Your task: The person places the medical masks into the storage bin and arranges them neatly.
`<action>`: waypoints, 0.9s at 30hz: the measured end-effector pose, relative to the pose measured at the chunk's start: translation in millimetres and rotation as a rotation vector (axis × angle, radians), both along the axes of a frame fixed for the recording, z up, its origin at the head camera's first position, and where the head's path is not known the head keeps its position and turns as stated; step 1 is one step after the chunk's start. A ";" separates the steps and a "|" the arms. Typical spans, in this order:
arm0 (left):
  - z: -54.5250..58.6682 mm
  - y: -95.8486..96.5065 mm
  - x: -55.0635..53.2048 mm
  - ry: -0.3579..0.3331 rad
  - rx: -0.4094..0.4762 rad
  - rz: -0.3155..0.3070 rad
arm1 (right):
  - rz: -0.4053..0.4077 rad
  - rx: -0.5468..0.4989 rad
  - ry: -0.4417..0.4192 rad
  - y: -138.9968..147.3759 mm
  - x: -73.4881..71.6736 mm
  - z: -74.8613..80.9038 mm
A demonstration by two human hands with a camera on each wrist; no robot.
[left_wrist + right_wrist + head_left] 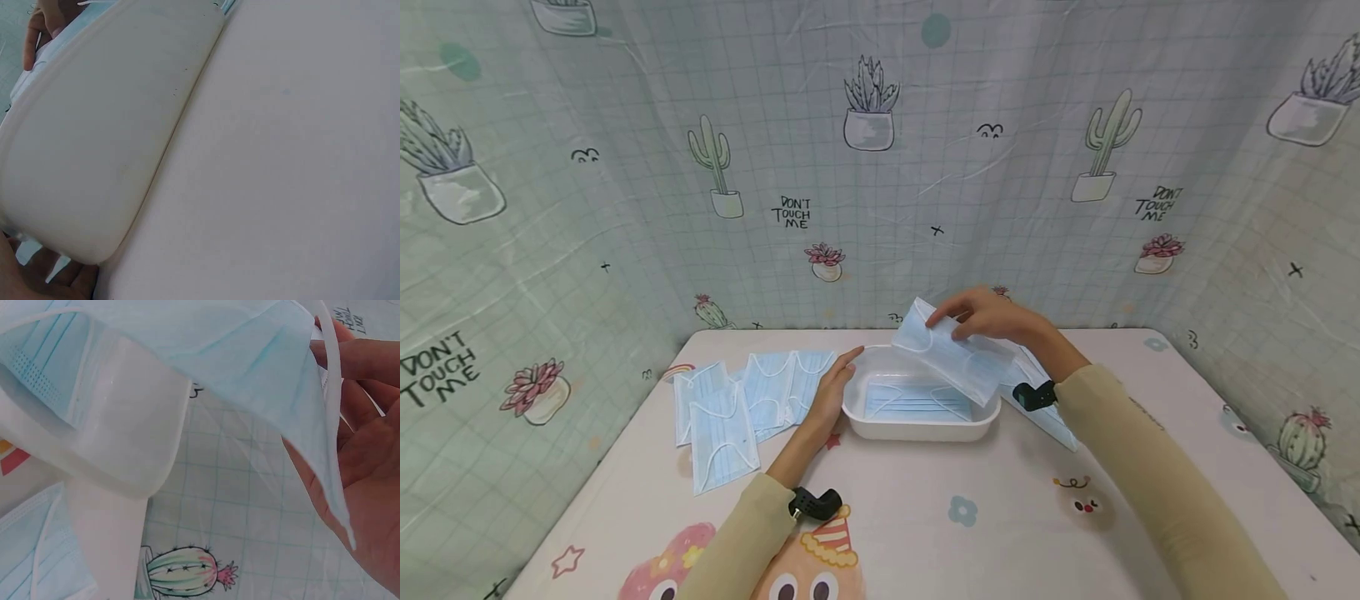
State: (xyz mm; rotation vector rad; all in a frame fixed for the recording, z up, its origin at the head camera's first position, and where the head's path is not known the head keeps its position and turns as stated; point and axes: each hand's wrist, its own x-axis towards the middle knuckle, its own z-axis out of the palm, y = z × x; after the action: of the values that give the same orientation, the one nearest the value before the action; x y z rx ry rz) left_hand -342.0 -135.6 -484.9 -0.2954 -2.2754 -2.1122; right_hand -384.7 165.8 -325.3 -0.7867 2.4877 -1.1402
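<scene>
White plastic forms the shallow tub (917, 430) set near the far edge of the table (895, 517), and directions here are taken from the tub's centre, twelve o'clock being away from the person. Inside it a pale blue mask (917, 400) is laid flat, pleats upward; whether others are stacked beneath cannot be told. At nine o'clock, the overlapping loose masks (790, 383) are spread, a longer-lying mask (722, 433) being placed on top at their outer side. At three o'clock, further mask material (1045, 417) is laid on the table, partly covered by the right wrist and its black wrist camera (1034, 395). Beyond twelve o'clock, the table is backed by a cactus-printed curtain (1000, 200).

The tub's rim and interior at two o'clock are screened by the held mask (955, 358), which is slanted above them, its upper end pointed toward eleven o'clock.

That mask is pinched at its upper part by the right hand (992, 315), which is brought in from four o'clock, raised above the tub, with the palm turned down. The left hand (831, 387) is rested against the tub's nine o'clock end, its fingers extended; nothing is gripped by it.
</scene>
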 end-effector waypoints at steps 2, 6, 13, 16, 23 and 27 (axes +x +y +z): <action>-0.1 0.1 -0.6 -0.002 0.000 0.007 | 0.028 0.012 0.004 -5.0 -1.8 -0.8; 0.1 0.3 -0.9 -0.002 -0.006 0.009 | 0.084 0.023 0.008 -15.4 -6.9 -5.0; 1.0 0.0 -0.3 0.006 -0.021 0.016 | 0.189 0.084 -0.001 -31.6 -13.9 -12.4; 0.8 -0.1 0.3 0.005 -0.014 0.009 | 0.255 0.114 -0.010 -36.9 -16.3 -14.7; 0.6 -0.7 -0.4 0.013 -0.017 0.007 | 0.353 0.155 -0.099 -48.6 -20.8 -20.0; 0.3 -0.4 -1.7 0.002 -0.024 0.020 | 0.381 0.142 -0.154 -51.7 -23.9 -25.7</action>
State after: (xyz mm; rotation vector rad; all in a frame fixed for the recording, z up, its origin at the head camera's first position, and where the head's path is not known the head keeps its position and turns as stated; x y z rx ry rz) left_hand -343.7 -135.9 -484.6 -0.2742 -2.2945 -2.0759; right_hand -408.7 114.0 -351.0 -1.0323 2.1447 -0.8451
